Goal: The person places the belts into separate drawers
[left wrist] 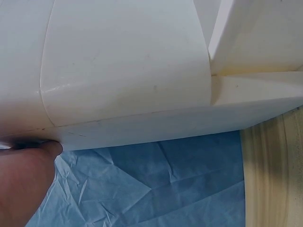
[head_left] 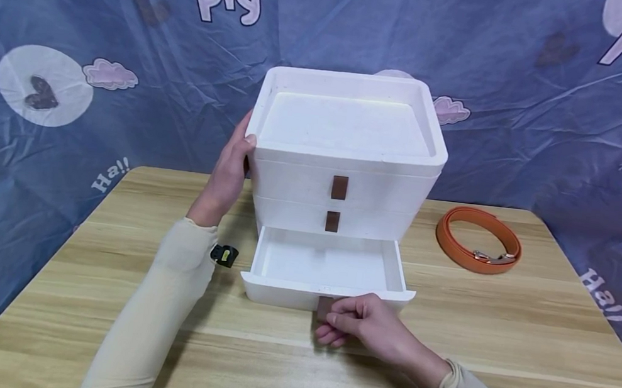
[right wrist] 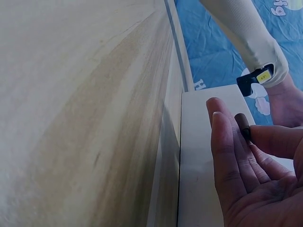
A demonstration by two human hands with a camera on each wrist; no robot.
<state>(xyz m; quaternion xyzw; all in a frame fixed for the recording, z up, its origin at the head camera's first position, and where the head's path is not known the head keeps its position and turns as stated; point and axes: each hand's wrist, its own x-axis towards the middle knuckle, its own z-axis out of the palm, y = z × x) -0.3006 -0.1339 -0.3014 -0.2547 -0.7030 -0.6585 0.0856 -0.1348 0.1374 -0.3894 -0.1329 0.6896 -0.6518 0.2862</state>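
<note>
A white drawer unit (head_left: pixel 340 187) with brown pull tabs stands on the wooden table, its bottom drawer (head_left: pixel 326 262) pulled out and bare inside. My right hand (head_left: pixel 362 323) pinches that drawer's brown tab (head_left: pixel 324 308) between thumb and finger; the right wrist view shows the tab (right wrist: pixel 242 125) between the fingertips. On the unit's left side rests my left hand (head_left: pixel 228 169), its thumb near the top rim and the other fingers partly hidden behind the wall. Only part of the left hand (left wrist: pixel 28 184) shows against the white wall in the left wrist view.
A coiled orange belt (head_left: pixel 479 240) with a metal buckle lies on the table to the right of the unit. The unit's top is a shallow tray (head_left: pixel 345 163) with a raised rim. Behind the table (head_left: pixel 110 268) hangs a blue printed cloth (head_left: pixel 329 25).
</note>
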